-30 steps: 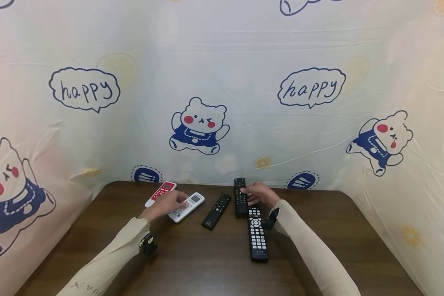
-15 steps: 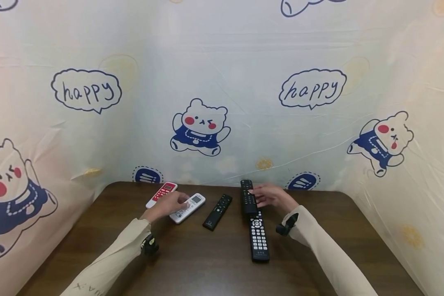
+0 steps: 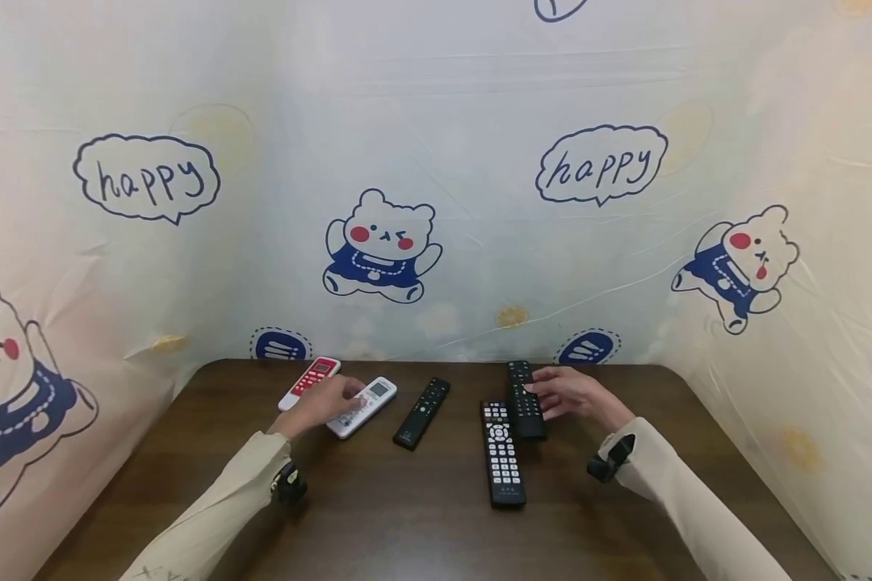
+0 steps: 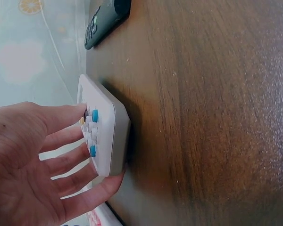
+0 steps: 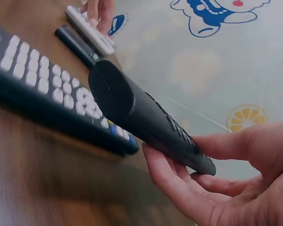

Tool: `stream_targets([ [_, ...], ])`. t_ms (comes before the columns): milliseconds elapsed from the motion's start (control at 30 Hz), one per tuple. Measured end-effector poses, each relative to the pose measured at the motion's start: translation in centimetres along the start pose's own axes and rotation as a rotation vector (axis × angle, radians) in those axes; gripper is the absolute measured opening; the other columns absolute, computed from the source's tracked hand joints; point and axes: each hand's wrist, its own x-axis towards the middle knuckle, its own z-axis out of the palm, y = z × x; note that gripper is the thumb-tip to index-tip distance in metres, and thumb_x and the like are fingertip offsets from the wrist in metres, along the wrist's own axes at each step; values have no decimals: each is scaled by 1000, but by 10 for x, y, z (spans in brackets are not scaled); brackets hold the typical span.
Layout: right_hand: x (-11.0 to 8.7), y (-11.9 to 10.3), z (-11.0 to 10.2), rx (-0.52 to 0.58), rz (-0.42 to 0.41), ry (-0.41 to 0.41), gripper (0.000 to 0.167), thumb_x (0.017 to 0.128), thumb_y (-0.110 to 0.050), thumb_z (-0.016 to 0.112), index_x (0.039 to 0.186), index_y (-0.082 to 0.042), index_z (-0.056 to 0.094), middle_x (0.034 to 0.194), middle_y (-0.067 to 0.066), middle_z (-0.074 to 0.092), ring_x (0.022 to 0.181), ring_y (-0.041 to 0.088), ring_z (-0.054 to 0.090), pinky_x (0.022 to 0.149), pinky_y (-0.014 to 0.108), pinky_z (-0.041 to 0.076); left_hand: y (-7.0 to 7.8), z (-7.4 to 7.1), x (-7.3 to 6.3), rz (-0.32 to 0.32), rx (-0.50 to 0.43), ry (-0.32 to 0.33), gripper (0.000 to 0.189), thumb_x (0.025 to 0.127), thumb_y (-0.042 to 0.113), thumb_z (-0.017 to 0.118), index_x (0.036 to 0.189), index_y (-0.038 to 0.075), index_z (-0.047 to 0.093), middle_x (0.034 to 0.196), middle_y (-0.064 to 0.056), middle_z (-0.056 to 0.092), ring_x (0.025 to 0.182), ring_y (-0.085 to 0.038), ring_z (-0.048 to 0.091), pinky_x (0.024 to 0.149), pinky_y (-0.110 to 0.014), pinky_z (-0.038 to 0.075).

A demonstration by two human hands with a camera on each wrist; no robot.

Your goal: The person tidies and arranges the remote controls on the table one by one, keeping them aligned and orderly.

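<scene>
My left hand [image 3: 327, 399] grips a white remote control [image 4: 101, 122] with a small screen, thumb on its buttons and fingers along its far side. My right hand [image 3: 574, 394] pinches a black remote control [image 5: 146, 113] between thumb and fingers; in the right wrist view it is tilted, over the brown table. A longer black remote with white buttons [image 3: 504, 460] lies just left of the one in my right hand. Between the hands lies a slim black remote [image 3: 421, 413]. Behind my left hand is a red and white remote [image 3: 311, 381], partly covered by that hand.
The brown wooden table [image 3: 407, 524] meets a patterned curtain [image 3: 480, 242] along its back edge. The curtain also stands at the left and right sides. A dark wrist camera [image 3: 612, 458] sits at each sleeve cuff.
My right hand has carried the black remote to the right, from the left of the long white-buttoned remote across to its right side. My left hand stays on the white remote.
</scene>
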Motion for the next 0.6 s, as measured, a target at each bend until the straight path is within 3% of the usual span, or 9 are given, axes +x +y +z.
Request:
stream_targets([
  [267, -18, 7, 0, -152, 20, 72, 57, 103, -10, 64, 149, 9, 38, 106, 23, 67, 82, 26, 71, 71, 40, 66, -5, -2, -2, -1, -36, 0, 39, 99, 19, 73, 134, 2, 69, 127, -19, 71, 108, -29, 68, 97, -53, 57],
  [600, -25, 22, 6, -166, 68, 52, 53, 102, -9, 65, 145, 9, 40, 102, 24, 67, 79, 25, 72, 69, 39, 66, -6, 1, -1, 9, -25, 12, 39, 99, 20, 73, 135, 4, 69, 128, -19, 71, 106, -27, 68, 97, -53, 57],
])
